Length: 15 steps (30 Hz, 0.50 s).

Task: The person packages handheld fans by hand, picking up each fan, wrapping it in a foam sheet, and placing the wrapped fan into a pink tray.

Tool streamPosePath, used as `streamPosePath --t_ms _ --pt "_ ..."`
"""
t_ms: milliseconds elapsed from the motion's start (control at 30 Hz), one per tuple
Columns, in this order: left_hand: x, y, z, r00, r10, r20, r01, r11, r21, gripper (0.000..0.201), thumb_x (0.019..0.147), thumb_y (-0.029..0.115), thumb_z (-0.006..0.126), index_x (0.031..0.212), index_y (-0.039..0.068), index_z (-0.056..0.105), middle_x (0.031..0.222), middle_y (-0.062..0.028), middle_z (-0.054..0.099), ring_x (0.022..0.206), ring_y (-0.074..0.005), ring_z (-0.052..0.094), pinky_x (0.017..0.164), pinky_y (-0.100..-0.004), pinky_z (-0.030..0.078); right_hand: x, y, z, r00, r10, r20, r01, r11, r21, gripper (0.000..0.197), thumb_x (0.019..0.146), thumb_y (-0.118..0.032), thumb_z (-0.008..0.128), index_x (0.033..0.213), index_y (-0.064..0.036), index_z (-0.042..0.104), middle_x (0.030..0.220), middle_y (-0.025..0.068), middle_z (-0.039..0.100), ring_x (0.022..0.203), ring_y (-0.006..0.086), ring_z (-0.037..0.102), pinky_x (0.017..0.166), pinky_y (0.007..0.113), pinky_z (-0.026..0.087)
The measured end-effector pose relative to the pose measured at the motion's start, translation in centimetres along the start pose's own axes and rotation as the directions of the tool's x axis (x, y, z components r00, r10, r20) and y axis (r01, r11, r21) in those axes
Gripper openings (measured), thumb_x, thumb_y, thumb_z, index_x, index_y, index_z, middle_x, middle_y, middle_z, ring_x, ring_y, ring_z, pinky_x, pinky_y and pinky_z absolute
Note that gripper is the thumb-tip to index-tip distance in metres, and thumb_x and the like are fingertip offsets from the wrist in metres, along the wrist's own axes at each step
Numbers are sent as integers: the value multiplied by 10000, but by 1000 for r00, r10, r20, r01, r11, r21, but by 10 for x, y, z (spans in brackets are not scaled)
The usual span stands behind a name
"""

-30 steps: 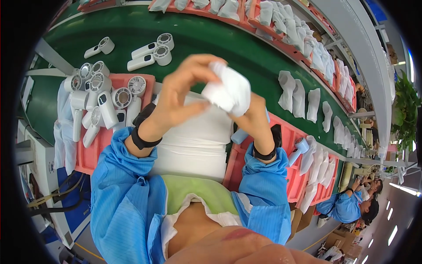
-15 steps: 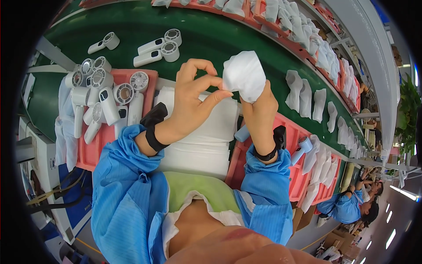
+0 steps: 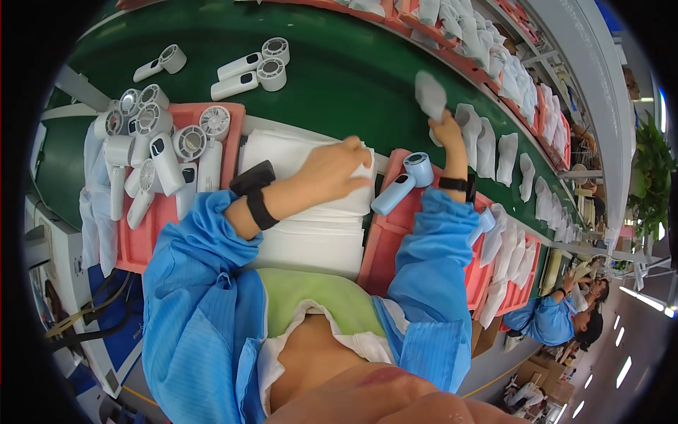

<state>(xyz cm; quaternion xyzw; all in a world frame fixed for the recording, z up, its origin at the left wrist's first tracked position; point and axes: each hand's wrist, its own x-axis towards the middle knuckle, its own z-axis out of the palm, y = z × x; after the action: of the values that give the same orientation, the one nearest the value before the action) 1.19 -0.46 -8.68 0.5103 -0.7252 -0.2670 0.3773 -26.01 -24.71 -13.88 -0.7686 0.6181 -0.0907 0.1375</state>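
My right hand (image 3: 448, 133) is closed on a handheld fan in a white sleeve (image 3: 430, 96), held up over the far right part of the green belt and blurred by motion. My left hand (image 3: 337, 169) hovers at the top of a stack of flat white sleeves (image 3: 311, 244), thumb and fingers apart, with nothing visible in it. Beside my right forearm a bare light-blue handheld fan (image 3: 402, 185) lies in a pink tray (image 3: 381, 244). Several sleeved fans (image 3: 486, 148) stand in a row on the belt just right of my right hand.
White handheld fans (image 3: 167, 162) crowd a pink tray (image 3: 134, 251) on the left. Three more white fans (image 3: 247, 74) lie on the green belt (image 3: 339, 78). Pink trays of sleeved fans (image 3: 473, 60) line the far side. A person in blue (image 3: 551, 318) is at far right.
My right hand has carried the sleeved fan away to the right, over the belt. My left hand has let go of the sleeve and dropped toward the stack. The light-blue fan is now uncovered.
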Motion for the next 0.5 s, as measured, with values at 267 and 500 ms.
streamPosePath --t_ms 267,500 --pt "-23 -33 32 999 16 28 -24 952 306 247 717 224 764 800 75 586 839 -82 534 806 -266 603 673 -375 497 -44 -61 -26 973 -190 -132 223 925 308 557 846 -277 683 1301 -6 510 1139 169 651 1025 247 637 848 350 506" --pt "-14 -35 35 996 -41 75 18 958 286 211 698 186 763 779 52 621 847 -131 601 839 -311 623 690 -400 511 -62 -250 -5 703 -705 92 658 694 293 633 792 -275 735 1319 -17 499 1189 171 601 1040 285 618 882 358 496"
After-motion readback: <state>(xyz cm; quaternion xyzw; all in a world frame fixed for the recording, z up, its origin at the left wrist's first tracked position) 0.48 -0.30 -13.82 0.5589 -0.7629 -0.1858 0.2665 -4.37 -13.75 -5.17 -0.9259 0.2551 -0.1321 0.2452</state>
